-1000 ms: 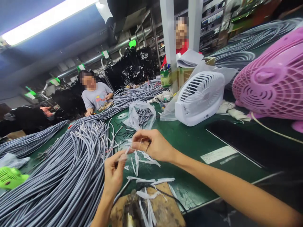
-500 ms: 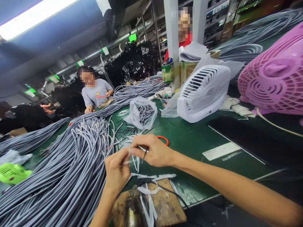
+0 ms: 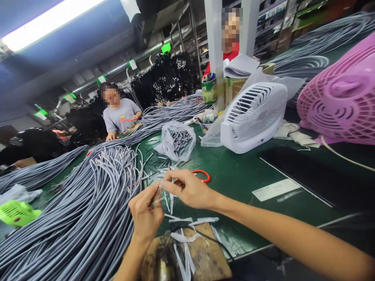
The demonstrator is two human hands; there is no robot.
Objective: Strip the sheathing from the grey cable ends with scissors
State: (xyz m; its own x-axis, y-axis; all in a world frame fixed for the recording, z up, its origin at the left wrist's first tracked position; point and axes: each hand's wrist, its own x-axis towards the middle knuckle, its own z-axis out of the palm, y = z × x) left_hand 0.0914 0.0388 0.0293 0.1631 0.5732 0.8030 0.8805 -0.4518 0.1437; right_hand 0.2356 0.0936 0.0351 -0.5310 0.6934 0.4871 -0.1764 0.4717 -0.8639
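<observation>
My left hand and my right hand meet above the green table, both with fingers pinched. Between them they hold the end of a thin grey cable; what is at its tip is too small to make out. A large bundle of grey cables lies just left of my hands, its cut ends pointing toward them. White paper strips lie scattered under my hands. A clear plastic bag of small dark tubes sits beyond them.
A wooden block with strips lies near the front edge. A red ring, a white fan and a pink fan stand to the right. A green fan sits far left. Two other people work at the far side.
My hands have come closer together and dropped slightly toward me, still pinching the cable end. The red ring, hidden by my right hand a second ago, now shows.
</observation>
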